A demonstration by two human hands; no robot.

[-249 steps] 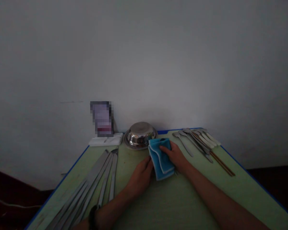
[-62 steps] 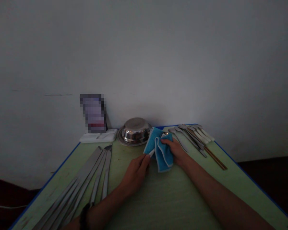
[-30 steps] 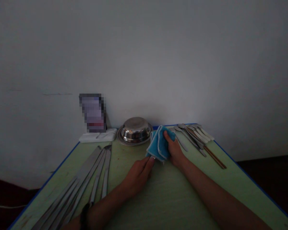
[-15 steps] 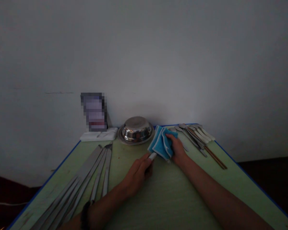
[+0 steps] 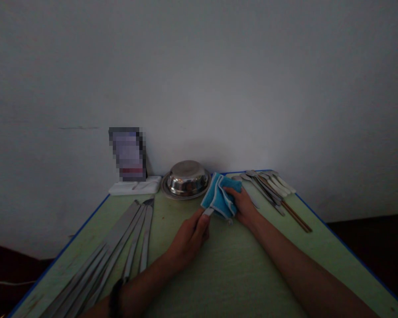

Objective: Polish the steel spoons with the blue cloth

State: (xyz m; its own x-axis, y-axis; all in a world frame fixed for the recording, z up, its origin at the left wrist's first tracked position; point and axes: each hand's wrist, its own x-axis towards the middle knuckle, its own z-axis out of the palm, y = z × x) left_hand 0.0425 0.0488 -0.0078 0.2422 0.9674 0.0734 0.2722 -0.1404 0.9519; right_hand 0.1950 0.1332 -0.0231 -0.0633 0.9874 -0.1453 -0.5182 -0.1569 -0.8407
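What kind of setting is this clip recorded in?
Probably a dim indoor dish-wiping or cutlery-sorting station, not a full kitchen. A green table stands against a bare wall, with spoons in a row, an upturned steel bowl, and a blue cloth in the right hand.

The green desk [image 5: 239,274] carries long metal blades [image 5: 119,247] at left, an upturned steel bowl [image 5: 186,178], a white pad [image 5: 135,187], and spoons [image 5: 268,187] at right.

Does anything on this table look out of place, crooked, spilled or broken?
Nothing stands out. The steel bowl sits upside down near the wall, but undamaged. Long utensils lie in a row at left, spoons at right. The right hand wraps a blue cloth around a utensil the left hand holds.
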